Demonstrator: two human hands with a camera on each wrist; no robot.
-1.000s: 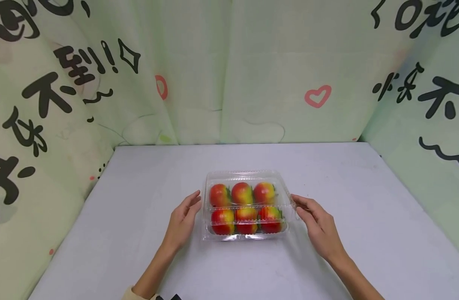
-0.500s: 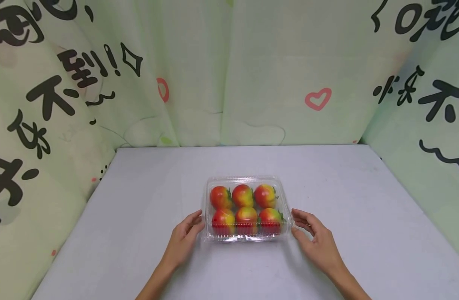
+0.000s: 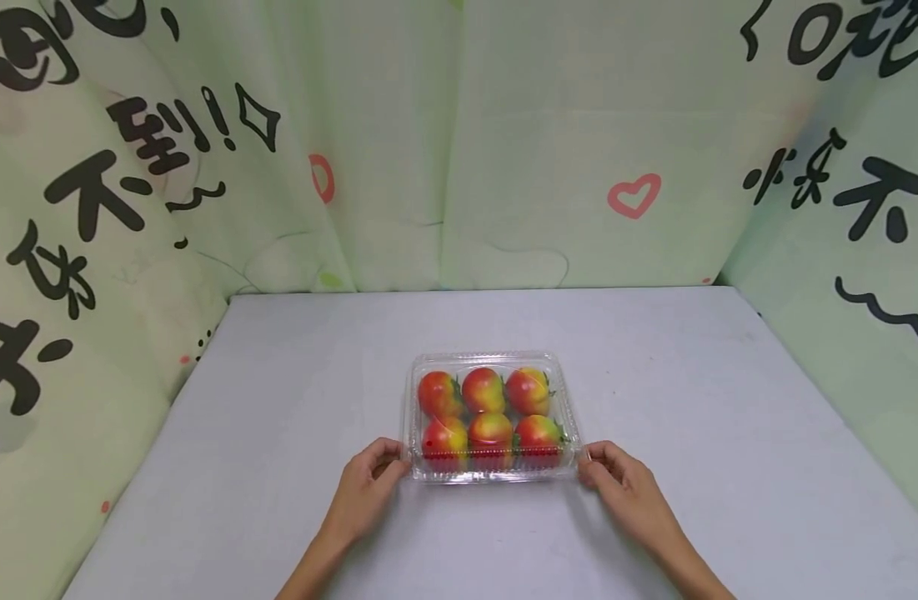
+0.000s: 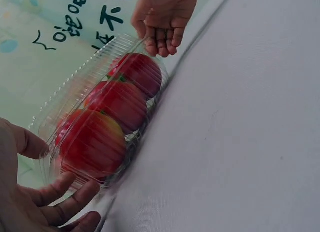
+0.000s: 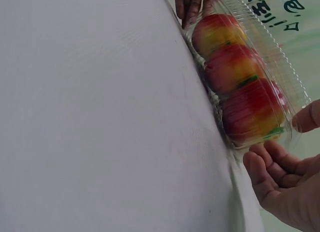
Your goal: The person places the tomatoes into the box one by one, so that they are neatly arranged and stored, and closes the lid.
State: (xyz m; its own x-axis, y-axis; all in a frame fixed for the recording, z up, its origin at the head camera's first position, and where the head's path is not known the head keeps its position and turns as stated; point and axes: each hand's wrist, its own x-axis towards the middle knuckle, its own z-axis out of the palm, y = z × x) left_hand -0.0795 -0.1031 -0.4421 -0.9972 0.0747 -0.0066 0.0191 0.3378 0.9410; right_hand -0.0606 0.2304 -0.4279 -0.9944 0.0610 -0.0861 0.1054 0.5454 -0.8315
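Observation:
A clear plastic clamshell box [image 3: 491, 360] sits on the table with its lid down. Through the plastic show several red-and-yellow fruits [image 3: 484, 389] with green leafy bits, in two rows of three. My left hand [image 3: 368, 487] pinches the box's front left corner; in the left wrist view its thumb [image 4: 32, 144] lies at the upper rim and the other fingers lower down by the end wall. At the front right corner, my right hand [image 3: 624, 487] pinches the rim, thumb [image 5: 306, 117] above and curled fingers [image 5: 265, 164] below.
A white-covered table [image 3: 316, 350] spreads around the box. Pale green curtains [image 3: 534, 150] with black lettering and red hearts hang behind it and along both sides.
The lid, partly raised a second ago, has come down flat. Both hands have slid toward me along the box's sides to its front corners, and their fingers have closed on the rim.

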